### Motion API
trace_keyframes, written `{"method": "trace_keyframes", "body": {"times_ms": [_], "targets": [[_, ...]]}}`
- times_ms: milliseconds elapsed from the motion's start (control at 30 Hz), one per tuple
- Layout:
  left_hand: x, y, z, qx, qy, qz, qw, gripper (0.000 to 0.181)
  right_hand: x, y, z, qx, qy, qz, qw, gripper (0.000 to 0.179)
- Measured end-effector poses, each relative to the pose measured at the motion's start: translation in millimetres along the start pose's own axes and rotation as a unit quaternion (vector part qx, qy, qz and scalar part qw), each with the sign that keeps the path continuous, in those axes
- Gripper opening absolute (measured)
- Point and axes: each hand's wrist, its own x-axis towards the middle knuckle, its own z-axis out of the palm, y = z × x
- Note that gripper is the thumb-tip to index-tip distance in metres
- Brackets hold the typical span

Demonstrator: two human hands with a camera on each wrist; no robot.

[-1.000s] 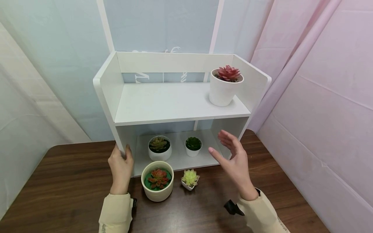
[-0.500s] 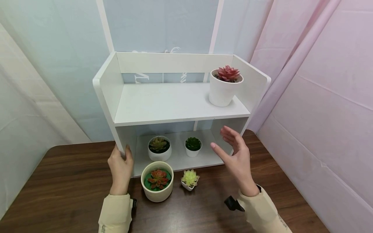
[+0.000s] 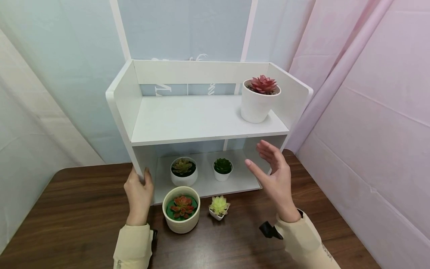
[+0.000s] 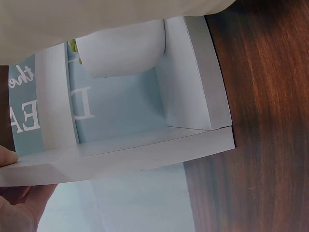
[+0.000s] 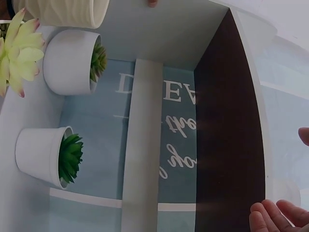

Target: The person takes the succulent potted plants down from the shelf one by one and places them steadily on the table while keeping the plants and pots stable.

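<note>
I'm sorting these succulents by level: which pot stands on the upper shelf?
The tall white pot with the red succulent, at the right end of the upper shelf. The other four sit lower: two on the bottom shelf, two on the wooden table.

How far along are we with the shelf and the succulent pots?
Three pots already sit on the white shelf: the red succulent pot on top, two small pots below. In hand: the left hand grips the shelf's left panel; the right hand hovers open by the lower right opening. Left: the cream pot and yellow-green succulent on the table.
</note>
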Motion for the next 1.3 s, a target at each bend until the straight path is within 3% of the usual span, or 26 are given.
{"method": "trace_keyframes", "body": {"times_ms": [367,1300], "targets": [[0.8,1.1,0.3,-0.003,0.001,0.013,0.9999,0.023,8.0,-8.1,-4.2,-0.006,0.003,0.000,1.0000,0.061],[-0.3,1.5,0.1,0.002,-0.001,-0.001,1.0000,0.026,28.3,-17.6,-7.1,-0.022,0.002,-0.004,0.9998,0.062]]}}
